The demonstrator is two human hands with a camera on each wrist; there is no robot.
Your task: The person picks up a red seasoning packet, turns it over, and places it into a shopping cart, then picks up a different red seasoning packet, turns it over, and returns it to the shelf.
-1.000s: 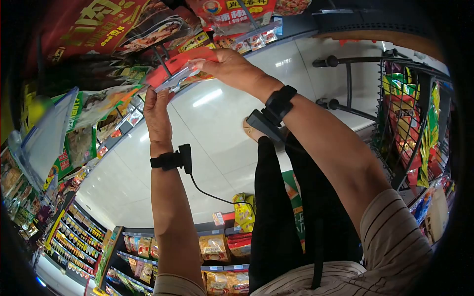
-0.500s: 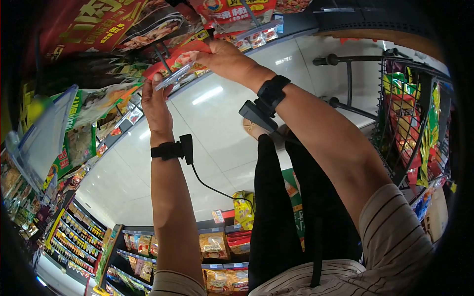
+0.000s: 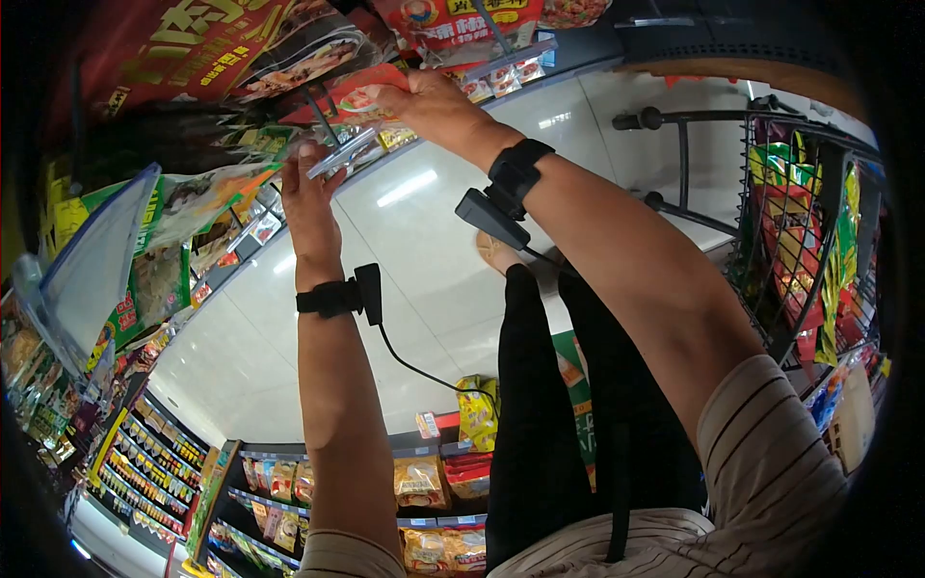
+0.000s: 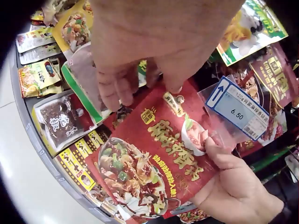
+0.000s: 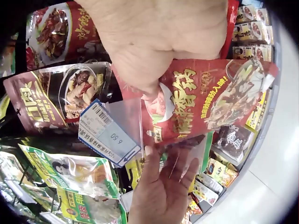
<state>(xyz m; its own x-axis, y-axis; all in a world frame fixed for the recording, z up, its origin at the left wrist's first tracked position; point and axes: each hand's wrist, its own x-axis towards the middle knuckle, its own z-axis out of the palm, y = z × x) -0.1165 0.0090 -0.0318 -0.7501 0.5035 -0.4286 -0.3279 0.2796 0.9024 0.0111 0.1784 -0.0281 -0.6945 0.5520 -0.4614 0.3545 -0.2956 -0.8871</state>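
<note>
My right hand [image 3: 438, 116] pinches a red seasoning pouch [image 4: 149, 126], thumb on its printed face and the other fingers behind. Gold lettering and a picture of a cooked dish cover the pouch front. My left hand [image 5: 161, 196] is at the pouch's other end, its thumb tip right at the edge and its fingers loosely extended beneath. Beside the pouch, a blue-bordered price tag [image 4: 238, 107] reading 6.50 sits in a clear holder at the end of a display hook. In the head view, the left thumb overlaps this holder.
Other pouches hang around the hands, including a brown-red one [image 5: 60, 98] and green-and-white ones [image 5: 74, 172]. Small packets [image 4: 42, 79] line the shelf edge below. A black wire basket [image 3: 790, 241] with bagged goods stands at right. Pale floor tiles [image 3: 405, 289] lie beneath.
My right hand has moved a little up and left in the head view, carrying the pouch deeper among the hanging packs. The left hand stays near the price tag, its fingers spread a little more.
</note>
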